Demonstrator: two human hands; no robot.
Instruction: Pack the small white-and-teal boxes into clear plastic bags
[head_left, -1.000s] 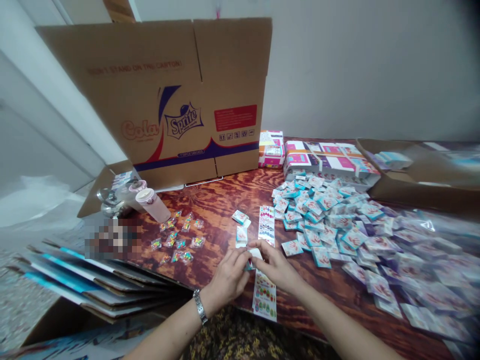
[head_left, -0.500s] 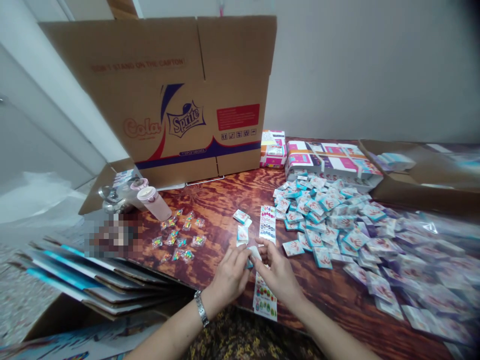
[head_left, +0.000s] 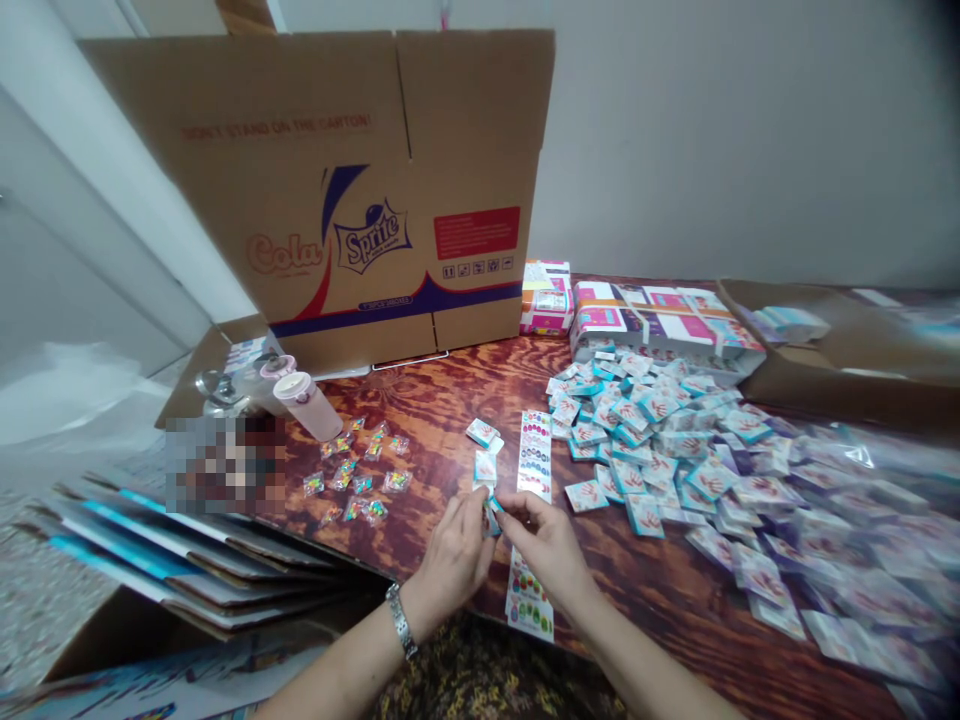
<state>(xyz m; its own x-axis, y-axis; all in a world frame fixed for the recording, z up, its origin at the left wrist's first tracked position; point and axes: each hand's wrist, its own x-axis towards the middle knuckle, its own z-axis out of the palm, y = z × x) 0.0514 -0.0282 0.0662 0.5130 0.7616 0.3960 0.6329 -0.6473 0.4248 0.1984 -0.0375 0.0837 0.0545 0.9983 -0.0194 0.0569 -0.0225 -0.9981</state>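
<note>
Fingers of my left hand [head_left: 455, 545] are closed round a small white-and-blue box [head_left: 493, 512], held just above the table near its front edge. My right hand [head_left: 541, 535] pinches the same box at its right side. Just beyond my fingers lie two more small boxes, one nearer [head_left: 485, 466] and one farther [head_left: 481, 432]. Long sticker strips [head_left: 535, 455] with rows of coloured ovals run under my right hand. Left of the boxes, several small clear packets of coloured sweets [head_left: 363, 485] lie scattered.
A heap of small boxes [head_left: 660, 440] covers the right side. Behind stand a large carton [head_left: 465, 130], wrapped packs [head_left: 667, 315] and an open carton [head_left: 862, 388]. A pink-lidded bottle [head_left: 309, 408] is at left, with folded cardboard [head_left: 172, 560] below.
My right hand has moved slightly left, closer to my left hand. The small box between my fingers has turned, and its white face shows less.
</note>
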